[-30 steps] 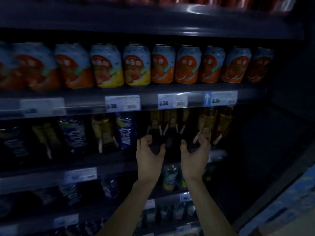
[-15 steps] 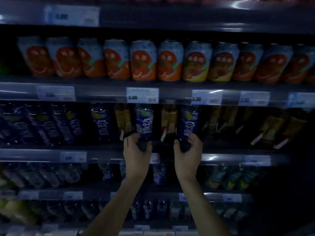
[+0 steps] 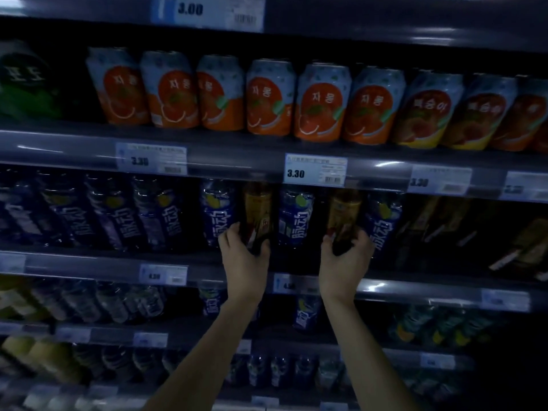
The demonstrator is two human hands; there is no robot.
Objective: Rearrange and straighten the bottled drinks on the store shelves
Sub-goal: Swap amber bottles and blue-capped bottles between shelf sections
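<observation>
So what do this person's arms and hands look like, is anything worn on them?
Both forearms are bare as far as the frame shows: no sleeves, gloves, watch or rings are visible on the left hand or the right hand. The light is dim, so small details could be missed.

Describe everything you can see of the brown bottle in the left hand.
The brown bottle is a dark, amber-tinted drink bottle, plastic by its look, with a yellow-gold label on its upper body and dark liquid below. It stands roughly upright on the second shelf, between two blue-labelled bottles. Its cap is hidden behind the shelf edge above. The left hand wraps its lower part, fingers curled around the base. Label text is unreadable.
</observation>
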